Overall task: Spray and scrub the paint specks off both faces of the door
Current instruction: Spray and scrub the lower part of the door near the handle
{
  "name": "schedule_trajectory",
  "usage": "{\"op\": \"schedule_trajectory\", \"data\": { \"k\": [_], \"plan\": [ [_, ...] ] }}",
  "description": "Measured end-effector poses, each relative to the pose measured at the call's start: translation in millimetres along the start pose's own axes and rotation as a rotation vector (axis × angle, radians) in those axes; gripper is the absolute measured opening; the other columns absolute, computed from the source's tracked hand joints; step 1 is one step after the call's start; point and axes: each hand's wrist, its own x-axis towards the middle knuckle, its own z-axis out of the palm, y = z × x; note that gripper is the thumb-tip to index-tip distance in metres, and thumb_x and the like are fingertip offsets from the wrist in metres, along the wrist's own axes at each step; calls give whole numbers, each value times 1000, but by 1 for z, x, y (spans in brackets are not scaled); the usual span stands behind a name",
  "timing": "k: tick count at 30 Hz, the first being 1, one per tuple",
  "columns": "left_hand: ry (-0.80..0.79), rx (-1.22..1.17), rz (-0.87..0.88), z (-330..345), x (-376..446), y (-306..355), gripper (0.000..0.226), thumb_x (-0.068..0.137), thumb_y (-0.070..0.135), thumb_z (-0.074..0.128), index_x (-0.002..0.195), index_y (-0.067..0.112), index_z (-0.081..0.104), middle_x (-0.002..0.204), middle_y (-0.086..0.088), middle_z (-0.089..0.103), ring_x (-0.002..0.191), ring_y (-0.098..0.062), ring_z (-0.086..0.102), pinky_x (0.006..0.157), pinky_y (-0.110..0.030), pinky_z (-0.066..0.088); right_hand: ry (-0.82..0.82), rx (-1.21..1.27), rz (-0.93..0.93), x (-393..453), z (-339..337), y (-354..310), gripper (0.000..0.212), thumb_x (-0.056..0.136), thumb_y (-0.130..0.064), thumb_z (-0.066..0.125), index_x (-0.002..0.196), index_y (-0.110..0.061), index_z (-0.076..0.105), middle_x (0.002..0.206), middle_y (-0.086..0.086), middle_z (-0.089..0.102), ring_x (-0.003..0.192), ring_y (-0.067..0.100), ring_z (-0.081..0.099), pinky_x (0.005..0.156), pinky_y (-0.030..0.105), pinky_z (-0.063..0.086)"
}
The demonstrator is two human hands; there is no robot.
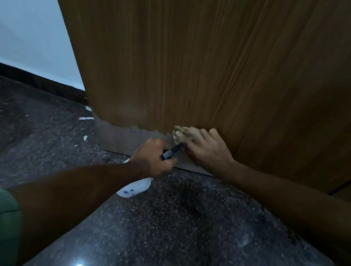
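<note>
door (206, 56) is matte wood-grain laminate, floor (174, 238) is glossy speckled dark stone, spray bottle (136, 188) looks like white plastic
</note>
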Motion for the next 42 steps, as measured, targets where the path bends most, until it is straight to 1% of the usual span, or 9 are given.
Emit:
{"op": "schedule_trajectory", "data": {
  "k": [6, 12, 16, 19, 26, 31, 34, 37, 42],
  "plan": [
    [21, 9, -15, -12, -4, -22, 39, 89, 34, 67, 59, 17, 50, 56, -11, 62, 49, -26, 58, 48, -32, 35, -378, -144, -422, -35, 30, -20, 44, 105, -24, 35, 143, -22, 57, 130, 6, 54, 94, 22, 57, 83, 38, 43],
    [15, 10, -45, -8, -5, -41, 40, 80, 49, 59, 63, 13, 56, 57, -11, 63, 48, -30, 58, 48, -41, 46, 7, 13, 54, 16, 13, -23, 41, 106, -14, 42, 146, -13, 49, 126, 14, 57, 89, 27, 56, 72, 42, 42],
    [-30, 9, -47, -8, -4, -44, 38, 81, 53, 58, 62, 21, 53, 59, -10, 64, 46, -19, 53, 48, -36, 45, -338, -161, -329, -3, 34, -46, 42, 106, -19, 37, 144, -17, 53, 133, 8, 50, 95, 25, 54, 79, 40, 40],
    [-45, 3, -57, -8, 0, -40, 36, 88, 41, 66, 61, 22, 53, 60, -10, 64, 49, -20, 53, 50, -35, 43, -536, -185, -421, -35, 38, -43, 48, 105, -17, 24, 136, -17, 61, 132, 7, 51, 96, 26, 55, 81, 42, 42],
    [-90, -33, 6, 6, 9, -24, 42, 92, 27, 69, 57, 24, 47, 54, -1, 52, 46, -15, 43, 50, -30, 35, -507, -197, -495, -74, 37, -22, 44, 107, -19, 28, 119, -16, 71, 125, 11, 50, 92, 30, 51, 81, 46, 39],
    [-113, -25, 10, 13, 4, -28, 43, 92, 28, 71, 56, 24, 47, 52, 1, 52, 44, -14, 44, 48, -29, 33, -404, -128, -334, -33, 36, -29, 37, 107, -25, 43, 140, -12, 52, 132, 13, 51, 96, 30, 55, 78, 43, 44],
    [-115, -11, -65, 9, -2, -32, 40, 91, 29, 73, 59, 25, 50, 55, 3, 54, 48, -15, 48, 50, -28, 35, -531, -187, -510, -48, 36, -37, 37, 106, -24, 38, 134, -19, 62, 136, 9, 50, 102, 27, 57, 86, 41, 45],
    [-70, -47, -183, -1, -7, -39, 34, 91, 33, 73, 64, 20, 58, 60, -1, 61, 54, -21, 59, 51, -32, 43, -533, -87, -361, -41, 31, -35, 41, 103, -28, 35, 127, -26, 68, 127, 4, 54, 90, 21, 60, 82, 38, 42],
    [33, -168, -390, -21, -12, -44, 50, 70, 53, 64, 78, 5, 74, 71, -16, 76, 65, -34, 75, 63, -49, 64, -159, 90, 66, 30, 4, -33, 59, 88, -16, 62, 146, -16, 50, 127, 15, 55, 90, 29, 57, 76, 43, 37]
  ]
}}
